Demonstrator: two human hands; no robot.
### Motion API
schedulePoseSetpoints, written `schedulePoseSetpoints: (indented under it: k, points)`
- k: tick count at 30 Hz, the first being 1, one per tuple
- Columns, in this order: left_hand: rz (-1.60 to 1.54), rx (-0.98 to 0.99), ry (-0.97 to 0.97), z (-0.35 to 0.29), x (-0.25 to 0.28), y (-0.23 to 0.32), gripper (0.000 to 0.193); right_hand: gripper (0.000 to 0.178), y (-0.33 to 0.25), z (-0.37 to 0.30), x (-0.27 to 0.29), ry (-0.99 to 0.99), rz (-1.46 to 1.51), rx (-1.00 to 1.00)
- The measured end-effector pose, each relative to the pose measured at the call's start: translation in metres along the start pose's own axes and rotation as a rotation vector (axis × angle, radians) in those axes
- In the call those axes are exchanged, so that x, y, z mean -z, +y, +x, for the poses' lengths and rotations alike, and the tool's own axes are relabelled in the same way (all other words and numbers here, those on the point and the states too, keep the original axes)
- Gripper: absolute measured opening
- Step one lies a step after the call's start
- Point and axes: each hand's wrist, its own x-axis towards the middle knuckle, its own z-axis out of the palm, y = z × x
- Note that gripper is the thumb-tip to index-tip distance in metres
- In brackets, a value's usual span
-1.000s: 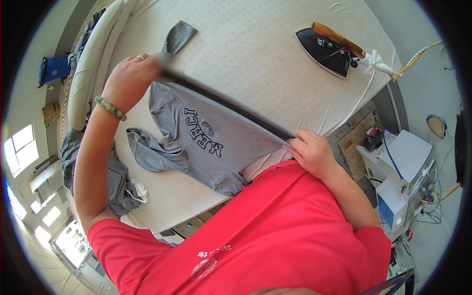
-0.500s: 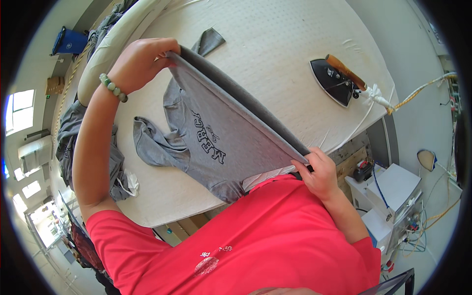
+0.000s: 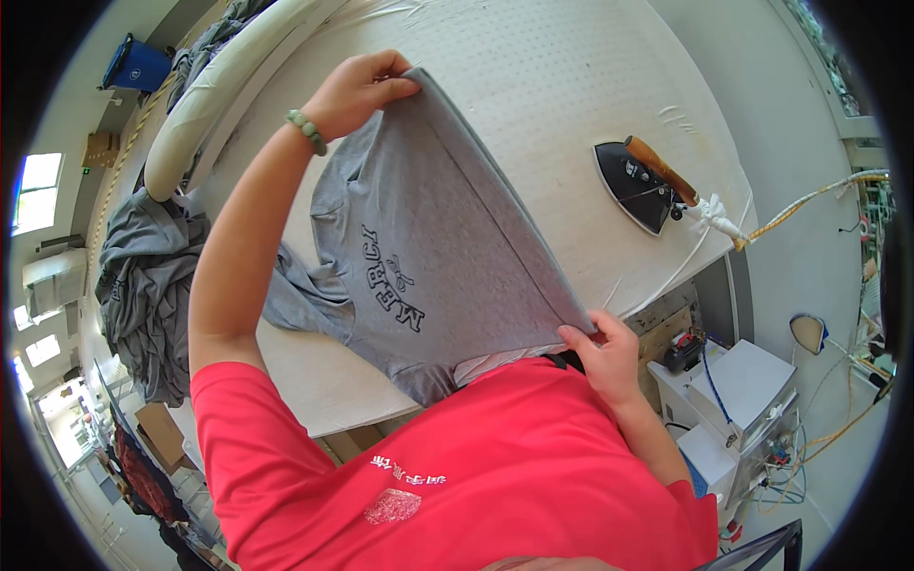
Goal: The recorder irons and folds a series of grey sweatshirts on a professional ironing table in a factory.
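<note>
A grey sweatshirt point(image 3: 447, 238) with dark printed lettering is stretched between my two hands, its hem edge taut and lifted off the white padded table. My left hand point(image 3: 367, 90), with a beaded bracelet at the wrist, pinches the far corner of the hem. At the near corner, close to my red shirt, my right hand point(image 3: 609, 354) grips the same hem between thumb and fingers. One sleeve point(image 3: 309, 295) lies on the table to the left, partly behind my left forearm. The neck end also rests on the table.
An iron point(image 3: 643, 186) with a wooden handle rests on the white ironing table point(image 3: 543, 86) to the right, its cord point(image 3: 809, 202) running off rightward. A pile of grey garments point(image 3: 148, 285) hangs at the left. White machine boxes point(image 3: 743, 381) stand at lower right.
My left hand has moved right and farther away, pulling the hem tight. The hem opening, which gaped, now lies nearly closed. My right hand stays at the near corner.
</note>
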Motion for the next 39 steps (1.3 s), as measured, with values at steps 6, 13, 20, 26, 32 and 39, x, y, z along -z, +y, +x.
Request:
schedulePoseSetpoints:
  k: [6, 13, 20, 26, 32, 39]
  points:
    - [0.116, -0.013, 0.258, 0.050, -0.092, -0.027, 0.020, 0.022, 0.035, 0.026, 0.015, -0.055, -0.048, -0.131]
    - [0.381, -0.006, 0.296, 0.084, -0.181, -0.103, 0.015, 0.020, 0.096, 0.089, 0.005, -0.081, -0.114, -0.324]
    - [0.520, -0.008, 0.292, 0.076, -0.191, -0.104, 0.016, 0.026, 0.092, 0.106, 0.008, -0.146, -0.302, -0.367]
    - [0.575, -0.062, 0.413, 0.072, -0.191, -0.108, 0.022, 0.038, 0.024, 0.145, -0.003, -0.292, -0.915, -0.123]
    - [0.511, 0.064, 0.537, 0.064, -0.190, -0.105, 0.025, 0.031, -0.014, 0.285, -0.082, -0.021, -0.526, 0.361]
    - [0.373, 0.142, 0.533, 0.060, -0.191, -0.106, 0.025, 0.017, -0.033, 0.319, -0.126, 0.002, -0.782, 0.527]
